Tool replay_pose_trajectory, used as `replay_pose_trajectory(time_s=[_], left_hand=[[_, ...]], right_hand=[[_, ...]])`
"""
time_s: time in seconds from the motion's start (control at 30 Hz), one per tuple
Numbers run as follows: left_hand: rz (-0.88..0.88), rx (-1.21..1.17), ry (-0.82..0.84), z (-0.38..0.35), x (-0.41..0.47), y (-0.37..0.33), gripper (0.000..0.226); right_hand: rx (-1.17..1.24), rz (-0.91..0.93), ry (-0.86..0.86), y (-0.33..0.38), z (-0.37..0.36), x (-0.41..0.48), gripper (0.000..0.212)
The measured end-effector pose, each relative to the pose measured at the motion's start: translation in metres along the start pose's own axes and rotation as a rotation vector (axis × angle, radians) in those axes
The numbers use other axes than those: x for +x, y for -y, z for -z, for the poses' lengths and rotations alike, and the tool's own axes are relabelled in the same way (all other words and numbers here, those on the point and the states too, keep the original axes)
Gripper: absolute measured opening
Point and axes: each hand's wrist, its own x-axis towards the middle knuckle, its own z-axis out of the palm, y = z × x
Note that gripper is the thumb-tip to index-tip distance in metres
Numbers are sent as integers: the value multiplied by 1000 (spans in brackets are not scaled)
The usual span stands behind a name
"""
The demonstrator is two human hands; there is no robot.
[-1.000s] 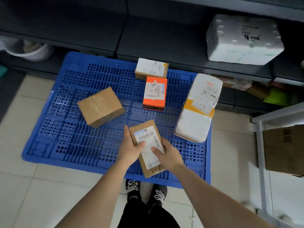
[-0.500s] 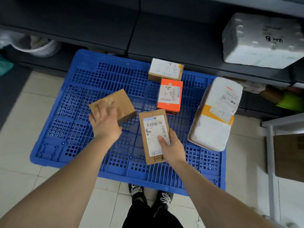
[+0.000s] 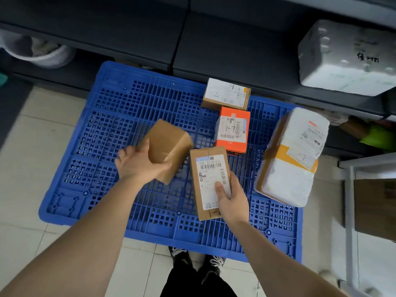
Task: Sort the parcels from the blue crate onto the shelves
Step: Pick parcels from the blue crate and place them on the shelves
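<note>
Over the crate (image 3: 107, 125), early stage. Left hand (image 3: 137, 162) grips a plain box (image 3: 169, 146), raised and tilted. Right hand (image 3: 230, 196) holds a labelled box (image 3: 209, 176) above the crate's middle. Orange box (image 3: 232, 129), white-topped box (image 3: 227, 94) and white bag (image 3: 289, 159) lie on the crate's far-right part, none yet on the shelves (image 3: 235, 50). Half a second earlier the plain box sat flat on the crate under the left hand.

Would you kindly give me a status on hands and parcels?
Left hand grips plain brown box, tilted. Right hand holds labelled flat parcel. Orange box, small labelled box, white bag lie on blue crate.
</note>
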Motion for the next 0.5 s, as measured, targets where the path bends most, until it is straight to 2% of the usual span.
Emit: replay_pose_trajectory(time_s=[0.1,0.13,0.23,0.33,0.4,0.43,0.5], left_hand=[[268,-869,369,-5,-10,16,70],[338,-1016,457,-10,-15,23,66],[374,-1131,551,-28,-29,36,53],[350,-1270,464,-30,-28,33,47],[317,-1234,266,-27,-25,28,54],[284,-1128,137,-27,-24,26,58],[214,-743,-62,-24,-29,23,62]], right_hand=[[13,-19,12,1,-3,-4,55],[7,-21,24,1,-4,-4,56],[-23,-10,45,4,-4,-6,54],[-40,4,38,5,-6,-7,53],[-42,8,41,6,-9,-9,57],[-44,12,47,7,-11,-10,58],[-44,22,51,9,-16,-11,58]])
